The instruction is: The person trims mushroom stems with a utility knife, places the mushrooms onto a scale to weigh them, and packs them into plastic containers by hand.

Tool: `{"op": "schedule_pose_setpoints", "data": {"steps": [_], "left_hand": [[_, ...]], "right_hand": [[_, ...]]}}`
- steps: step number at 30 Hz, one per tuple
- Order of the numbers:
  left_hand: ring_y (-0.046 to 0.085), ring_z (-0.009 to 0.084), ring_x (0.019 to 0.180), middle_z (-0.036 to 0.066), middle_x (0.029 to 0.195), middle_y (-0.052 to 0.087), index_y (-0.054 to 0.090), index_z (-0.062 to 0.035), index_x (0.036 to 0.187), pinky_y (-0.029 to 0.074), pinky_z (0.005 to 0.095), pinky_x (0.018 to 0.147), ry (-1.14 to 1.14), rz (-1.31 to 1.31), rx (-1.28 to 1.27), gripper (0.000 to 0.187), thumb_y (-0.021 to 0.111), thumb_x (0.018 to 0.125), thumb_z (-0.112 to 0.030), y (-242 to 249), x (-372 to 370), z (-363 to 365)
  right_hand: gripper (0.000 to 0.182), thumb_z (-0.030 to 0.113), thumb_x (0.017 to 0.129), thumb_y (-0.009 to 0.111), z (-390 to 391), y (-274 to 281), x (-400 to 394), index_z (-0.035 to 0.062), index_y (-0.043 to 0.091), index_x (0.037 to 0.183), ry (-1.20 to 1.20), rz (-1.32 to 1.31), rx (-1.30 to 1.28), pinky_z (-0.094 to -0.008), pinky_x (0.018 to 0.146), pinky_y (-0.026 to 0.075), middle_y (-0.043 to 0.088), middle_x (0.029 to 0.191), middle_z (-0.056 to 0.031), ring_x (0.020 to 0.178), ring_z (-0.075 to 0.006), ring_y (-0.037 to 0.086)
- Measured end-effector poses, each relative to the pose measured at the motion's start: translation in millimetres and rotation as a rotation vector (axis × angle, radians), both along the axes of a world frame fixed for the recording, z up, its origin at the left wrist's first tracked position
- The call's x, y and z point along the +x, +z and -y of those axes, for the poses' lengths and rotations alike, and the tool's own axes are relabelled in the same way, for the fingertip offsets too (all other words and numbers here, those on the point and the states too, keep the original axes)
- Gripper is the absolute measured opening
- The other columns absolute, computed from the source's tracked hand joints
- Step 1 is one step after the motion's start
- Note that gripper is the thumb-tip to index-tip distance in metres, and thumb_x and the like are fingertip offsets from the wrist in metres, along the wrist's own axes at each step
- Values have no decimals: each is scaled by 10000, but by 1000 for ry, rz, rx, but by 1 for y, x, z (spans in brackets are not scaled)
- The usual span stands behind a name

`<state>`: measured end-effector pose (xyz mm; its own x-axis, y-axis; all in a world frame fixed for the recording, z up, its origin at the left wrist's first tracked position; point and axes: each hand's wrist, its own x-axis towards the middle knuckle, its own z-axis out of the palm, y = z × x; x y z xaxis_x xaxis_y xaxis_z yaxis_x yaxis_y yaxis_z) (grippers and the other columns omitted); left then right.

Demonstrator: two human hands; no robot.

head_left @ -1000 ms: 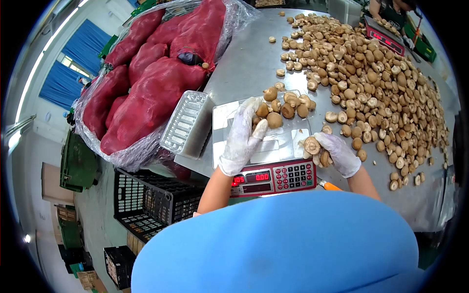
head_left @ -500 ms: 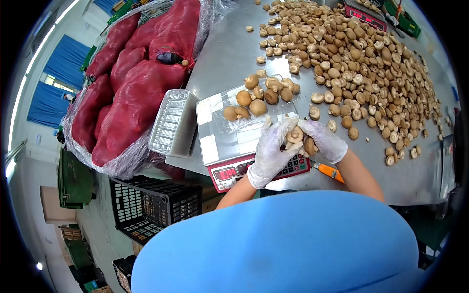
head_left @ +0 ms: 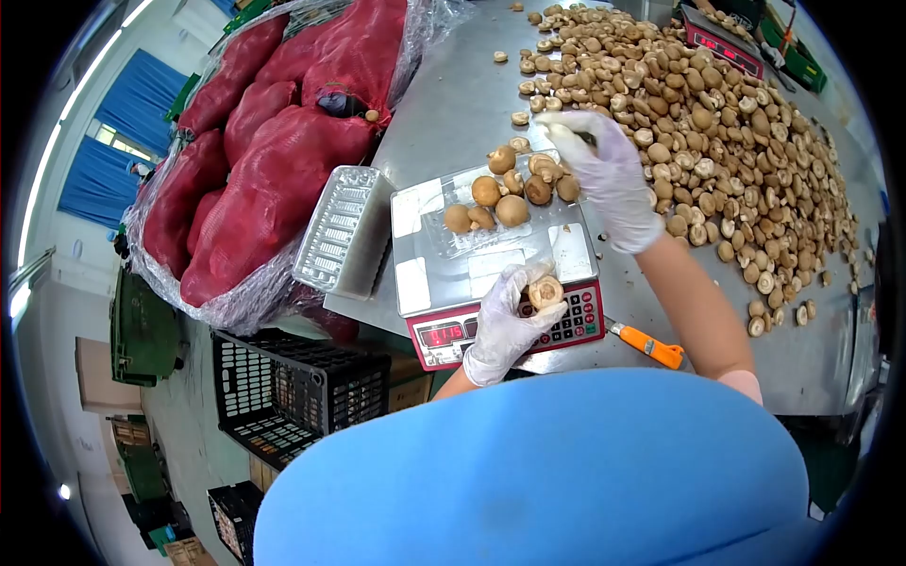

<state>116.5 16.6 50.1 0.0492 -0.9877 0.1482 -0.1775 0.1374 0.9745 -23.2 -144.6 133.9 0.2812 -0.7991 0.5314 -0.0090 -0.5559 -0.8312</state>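
Note:
In my gloved left hand (head_left: 510,325) is a shiitake mushroom (head_left: 545,293), its pale underside facing up, held above the front of the digital scale (head_left: 444,288). My gloved right hand (head_left: 612,179) is raised beyond the scale's right side, next to the mushroom heap. Its fingers are curled, and a small dark patch shows between them, too hidden to name. On the scale lies a clear plastic tray (head_left: 453,242) with several brown mushrooms (head_left: 512,210) in it. An orange-handled knife (head_left: 653,347) rests on the table to the right of the scale.
A large heap of mushrooms (head_left: 717,160) covers the right of the metal table (head_left: 444,104). Stacked clear trays (head_left: 344,231) stand left of the scale. Red mesh sacks (head_left: 274,189) in plastic wrap fill the left. Below is a black crate (head_left: 321,387); another scale (head_left: 722,47) stands far back.
My hands have moved apart. The right has gone up and away from the scale's front; the left has come slightly down and toward me, still with a mushroom.

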Motion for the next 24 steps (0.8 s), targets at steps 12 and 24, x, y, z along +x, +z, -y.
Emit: {"op": "schedule_pose_setpoints", "data": {"steps": [12, 24], "left_hand": [[613, 183, 1116, 94, 1231, 605, 602, 0, 1302, 496, 305, 992, -5, 81, -67, 596, 859, 767, -64, 1, 5, -4], [651, 211, 958, 68, 1054, 657, 684, -71, 1120, 525, 332, 870, -230, 130, -47, 517, 920, 669, -158, 15, -24, 2]], "right_hand": [[403, 242, 1015, 556, -5, -39, 15, 126, 595, 1398, -1, -459, -528, -395, 1180, 342, 576, 1438, -135, 1378, -268, 502], [316, 328, 967, 690, -107, -79, -80, 17, 679, 1023, 313, -378, 613, -293, 709, 504, 666, 839, -53, 766, -96, 580]]}}
